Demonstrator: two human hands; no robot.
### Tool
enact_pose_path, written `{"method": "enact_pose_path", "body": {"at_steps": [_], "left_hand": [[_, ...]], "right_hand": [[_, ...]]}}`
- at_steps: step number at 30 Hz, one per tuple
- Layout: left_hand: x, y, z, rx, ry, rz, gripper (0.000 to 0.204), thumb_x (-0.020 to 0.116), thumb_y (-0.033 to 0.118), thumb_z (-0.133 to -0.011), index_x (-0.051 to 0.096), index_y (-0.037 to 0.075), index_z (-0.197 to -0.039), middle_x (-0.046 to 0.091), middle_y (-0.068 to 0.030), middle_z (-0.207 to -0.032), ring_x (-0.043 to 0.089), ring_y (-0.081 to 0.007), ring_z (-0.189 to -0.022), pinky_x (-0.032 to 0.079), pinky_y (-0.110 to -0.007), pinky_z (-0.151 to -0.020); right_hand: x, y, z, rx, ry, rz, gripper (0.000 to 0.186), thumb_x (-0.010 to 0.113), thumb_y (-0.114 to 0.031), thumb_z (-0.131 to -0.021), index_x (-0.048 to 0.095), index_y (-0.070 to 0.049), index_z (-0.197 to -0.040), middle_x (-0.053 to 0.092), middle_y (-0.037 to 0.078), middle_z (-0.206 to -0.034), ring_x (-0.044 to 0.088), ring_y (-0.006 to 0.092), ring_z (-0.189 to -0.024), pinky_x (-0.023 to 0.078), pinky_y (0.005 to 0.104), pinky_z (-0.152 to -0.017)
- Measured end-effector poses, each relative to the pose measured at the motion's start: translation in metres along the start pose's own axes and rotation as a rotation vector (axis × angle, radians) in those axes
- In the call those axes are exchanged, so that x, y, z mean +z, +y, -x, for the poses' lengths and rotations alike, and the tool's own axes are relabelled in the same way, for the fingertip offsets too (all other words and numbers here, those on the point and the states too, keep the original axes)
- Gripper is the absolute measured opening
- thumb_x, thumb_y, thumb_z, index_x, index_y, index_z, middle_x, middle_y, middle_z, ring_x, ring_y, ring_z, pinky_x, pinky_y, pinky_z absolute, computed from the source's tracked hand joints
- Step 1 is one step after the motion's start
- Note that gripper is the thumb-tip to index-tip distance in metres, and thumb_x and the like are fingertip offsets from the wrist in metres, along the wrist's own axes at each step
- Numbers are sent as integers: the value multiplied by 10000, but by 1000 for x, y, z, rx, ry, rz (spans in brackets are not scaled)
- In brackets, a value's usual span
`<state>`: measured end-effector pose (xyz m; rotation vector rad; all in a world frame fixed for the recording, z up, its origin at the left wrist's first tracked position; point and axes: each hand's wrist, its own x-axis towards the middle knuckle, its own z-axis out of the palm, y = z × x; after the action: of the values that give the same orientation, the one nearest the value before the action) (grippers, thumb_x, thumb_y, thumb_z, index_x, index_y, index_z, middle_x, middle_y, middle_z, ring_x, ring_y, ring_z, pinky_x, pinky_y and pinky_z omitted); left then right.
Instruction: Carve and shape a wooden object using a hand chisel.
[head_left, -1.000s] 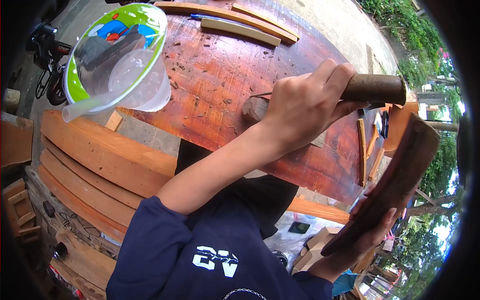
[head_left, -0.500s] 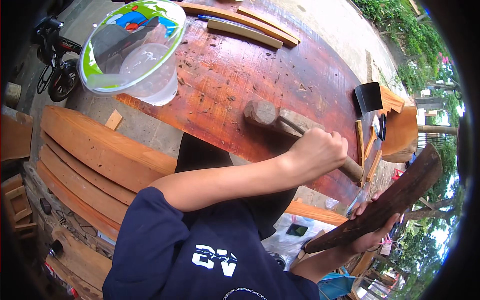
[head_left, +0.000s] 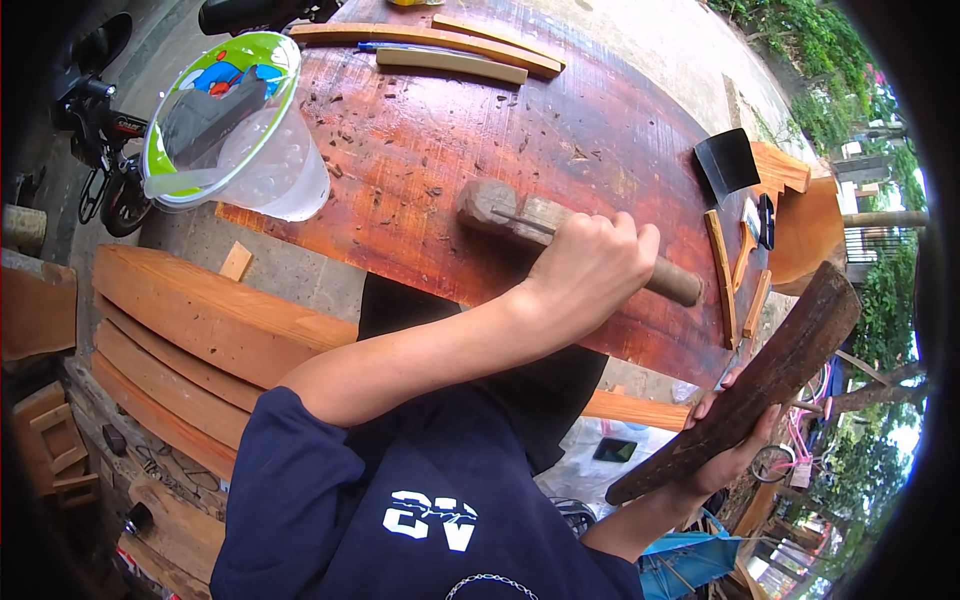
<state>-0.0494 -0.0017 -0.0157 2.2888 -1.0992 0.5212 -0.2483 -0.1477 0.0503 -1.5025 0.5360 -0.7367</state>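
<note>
My left hand (head_left: 592, 262) is closed on a tool with a thick cylindrical handle (head_left: 676, 283) and a thin dark shaft, held low at a rough wooden block (head_left: 485, 205) on the red-brown wooden table (head_left: 420, 130). Whether the shaft's tip touches the block I cannot tell. At the lower right my right hand (head_left: 735, 460) grips a long, dark, rough piece of wood (head_left: 740, 395), tilted up toward the right, beyond the table's edge; its fingers show on both sides of it.
A clear plastic bucket (head_left: 265, 170) with a green rim stands at the table's left. Wooden strips (head_left: 450, 65) lie at the back; more strips (head_left: 720, 280) and a black curved piece (head_left: 722, 165) lie at the right. Curved timbers (head_left: 200, 310) are at lower left, a motorbike (head_left: 110, 170) upper left.
My left hand has come down from a raised position over the block, its tool with it. The dark wood in my right hand has dipped and tilted slightly. The view has shifted slightly.
</note>
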Motion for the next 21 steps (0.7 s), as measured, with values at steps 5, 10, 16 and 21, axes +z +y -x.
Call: {"method": "enact_pose_path", "body": {"at_steps": [5, 10, 16, 21], "left_hand": [[-19, -11, 4, 292, -227, 280, 318, 787, 287, -778, 588, 45, -837, 674, -129, -688, 717, -328, -646, 548, -444, -585], [-43, -19, 8, 337, -398, 343, 345, 790, 338, -778, 600, 57, -839, 663, -136, -628, 706, -354, -634, 540, -467, -593], [-55, -14, 4, 322, -476, 319, 383, 802, 373, -783, 600, 59, -870, 678, -133, -659, 713, -345, -655, 543, -449, -597], [-38, -5, -21, 266, -156, 428, 473, 792, 459, -819, 542, 83, -959, 672, -95, -768, 713, -322, -702, 536, -438, -586]], "right_hand": [[1, 0, 3, -9, 16, 24, 538, 337, -480, -1108, 461, -9, -1337, 551, 131, -1033, 564, 148, -635, 474, 250, -475], [-2, 3, 2, -5, 2, 22, 529, 322, -455, -1115, 429, -13, -1386, 552, 147, -1035, 565, 146, -621, 484, 254, -464], [-4, 3, 5, -16, 5, 22, 527, 329, -465, -1112, 443, -15, -1362, 561, 156, -1039, 571, 149, -616, 484, 254, -464], [-4, 4, 7, 60, 79, 60, 538, 323, -485, -1107, 461, -3, -1302, 555, 155, -1042, 569, 148, -621, 488, 247, -478]]}}
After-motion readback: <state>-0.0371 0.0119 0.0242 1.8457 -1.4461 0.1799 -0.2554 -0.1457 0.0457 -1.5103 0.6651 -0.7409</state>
